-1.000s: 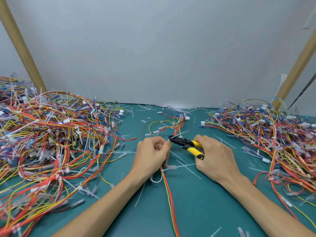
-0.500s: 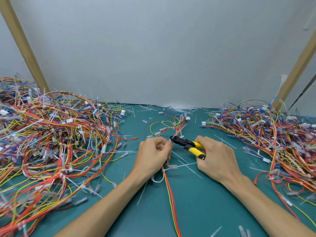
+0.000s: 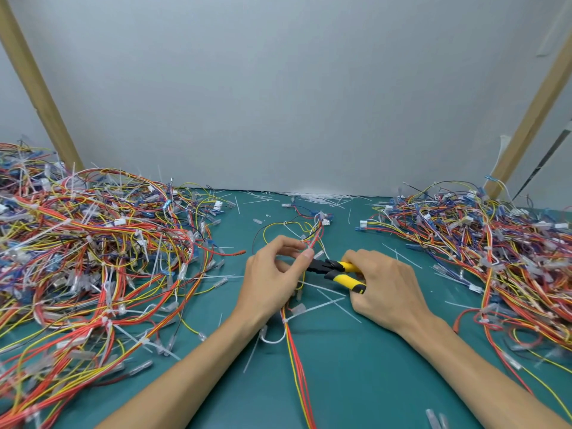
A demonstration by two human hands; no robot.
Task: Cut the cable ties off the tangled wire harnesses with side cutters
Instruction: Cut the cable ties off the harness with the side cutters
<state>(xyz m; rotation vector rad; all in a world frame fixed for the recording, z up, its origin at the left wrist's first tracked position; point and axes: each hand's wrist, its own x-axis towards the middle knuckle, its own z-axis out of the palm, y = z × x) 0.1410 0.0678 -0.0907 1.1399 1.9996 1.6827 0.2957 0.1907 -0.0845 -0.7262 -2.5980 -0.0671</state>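
Observation:
A thin harness (image 3: 295, 360) of red and yellow wires runs down the middle of the green mat (image 3: 356, 366). My left hand (image 3: 272, 280) pinches this harness between thumb and fingers, with its wires fanning up above the fingertips. My right hand (image 3: 387, 289) grips the yellow-handled side cutters (image 3: 337, 272). Their black jaws point left and sit right at my left fingertips. White cable ties (image 3: 322, 301) lie cut on the mat under the cutters, and one white tie still wraps the harness just below my left hand.
A big tangled heap of harnesses (image 3: 93, 258) fills the left side, another heap (image 3: 483, 252) the right. Loose white tie scraps (image 3: 318, 196) lie along the grey back wall. Slanted wooden posts (image 3: 37, 85) stand at both back corners.
My left hand has loosened from a closed fist to a fingertip pinch and lifted the wires slightly. The cutters stay at the same spot by the harness.

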